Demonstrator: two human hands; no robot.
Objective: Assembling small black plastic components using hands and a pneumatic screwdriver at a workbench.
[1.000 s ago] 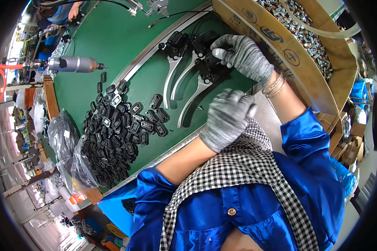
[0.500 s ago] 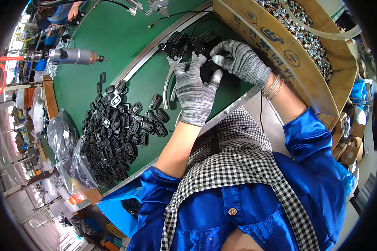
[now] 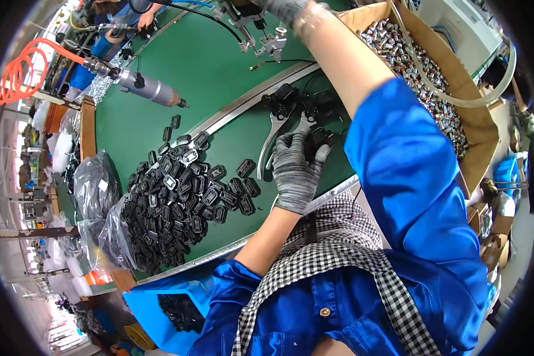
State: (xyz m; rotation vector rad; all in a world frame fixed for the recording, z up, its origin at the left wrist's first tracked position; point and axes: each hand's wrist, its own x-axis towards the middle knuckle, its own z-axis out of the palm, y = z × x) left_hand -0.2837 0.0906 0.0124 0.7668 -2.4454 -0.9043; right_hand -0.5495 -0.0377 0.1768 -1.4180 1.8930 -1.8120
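My left hand (image 3: 296, 175), in a grey knit glove, is closed round a brake lever (image 3: 305, 121) with a silver blade and black housing. A black block-shaped part (image 3: 319, 137) shows between its thumb and fingers. Beside it on the green table lies a second brake lever (image 3: 275, 127), its curved silver blade pointing toward me. My right hand (image 3: 285, 8), also gloved, reaches to the far side near a metal fixture (image 3: 267, 41). The upper edge of the picture cuts it off, so its fingers are hidden.
Black rectangular parts (image 3: 178, 207) lie heaped on the table's left. A power screwdriver (image 3: 151, 89) hangs above the table, on an orange coiled hose. A cardboard box (image 3: 474, 136) of small metal pieces stands right. A blue bin (image 3: 142, 308) sits below the table edge. Another person's hand (image 3: 145, 21) is far left.
My right hand has left the levers and stretched up to the far side. The left hand stays at the levers, now wrapped round one. The whole view has shifted.
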